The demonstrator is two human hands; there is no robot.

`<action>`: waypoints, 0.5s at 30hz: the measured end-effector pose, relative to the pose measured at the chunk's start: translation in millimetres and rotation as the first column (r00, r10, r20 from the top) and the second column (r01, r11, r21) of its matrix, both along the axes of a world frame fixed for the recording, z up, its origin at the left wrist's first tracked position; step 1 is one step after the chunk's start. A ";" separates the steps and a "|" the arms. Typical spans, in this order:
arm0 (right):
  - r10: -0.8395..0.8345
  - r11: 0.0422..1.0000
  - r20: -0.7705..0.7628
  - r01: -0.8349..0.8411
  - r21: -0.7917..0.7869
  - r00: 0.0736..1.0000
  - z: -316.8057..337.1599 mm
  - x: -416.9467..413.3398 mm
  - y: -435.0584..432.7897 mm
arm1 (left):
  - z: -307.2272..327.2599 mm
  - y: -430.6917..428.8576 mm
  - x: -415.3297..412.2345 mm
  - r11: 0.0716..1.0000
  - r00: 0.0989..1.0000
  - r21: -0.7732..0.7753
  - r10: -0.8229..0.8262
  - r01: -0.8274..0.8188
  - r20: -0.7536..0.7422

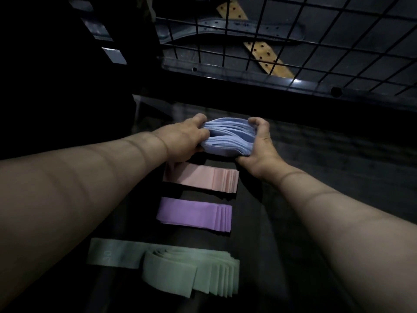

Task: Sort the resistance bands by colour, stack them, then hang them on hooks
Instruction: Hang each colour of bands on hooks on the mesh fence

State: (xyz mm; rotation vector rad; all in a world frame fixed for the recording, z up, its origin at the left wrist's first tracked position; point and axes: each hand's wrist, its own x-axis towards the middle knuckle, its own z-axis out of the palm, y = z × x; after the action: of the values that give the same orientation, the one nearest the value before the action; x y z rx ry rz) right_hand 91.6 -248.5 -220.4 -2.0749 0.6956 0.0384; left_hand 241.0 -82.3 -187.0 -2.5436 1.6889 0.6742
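At the far end of a dim, dark table (316,168), I hold a thick bundle of blue bands (228,137) between both hands. Nearer to me, in a row running back toward my body, lie three more piles: a pink stack (200,177), then a purple stack (194,214), then a green stack (191,269) closest to me, each fanned slightly at its right end. One single green band (112,253) lies flat at the green stack's left side, not squared up with the rest. The sorting by colour looks done, and the stacking nearly so. I judge the blue bundle is being squared up or lifted, since it bulges and its layers gape in the middle. Nothing hangs yet. I see no hooks, only a black wire grid (293,37) beyond the table, where the hanging might happen. Both bare forearms reach straight forward and converge on the bundle. My left hand (182,141) grips the bundle's left end, fingers curled round it. My right hand (259,145) grips the right end, thumb over the top edge, palm cupping the layered ends. Whether the bundle rests on the table or is raised just off it, I cannot tell.
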 end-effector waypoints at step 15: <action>0.376 0.860 -0.085 -0.382 -0.339 0.922 63.4 12.9 -8.3 | 47.3 -33.6 -5.2 0.985 0.971 0.043 -0.173 0.168 0.164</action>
State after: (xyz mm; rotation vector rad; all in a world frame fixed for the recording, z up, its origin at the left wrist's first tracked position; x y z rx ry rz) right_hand 104.5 -256.8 -157.0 -2.5357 0.3021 0.1653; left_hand 235.8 -115.9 -139.8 -2.3260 1.7988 0.4567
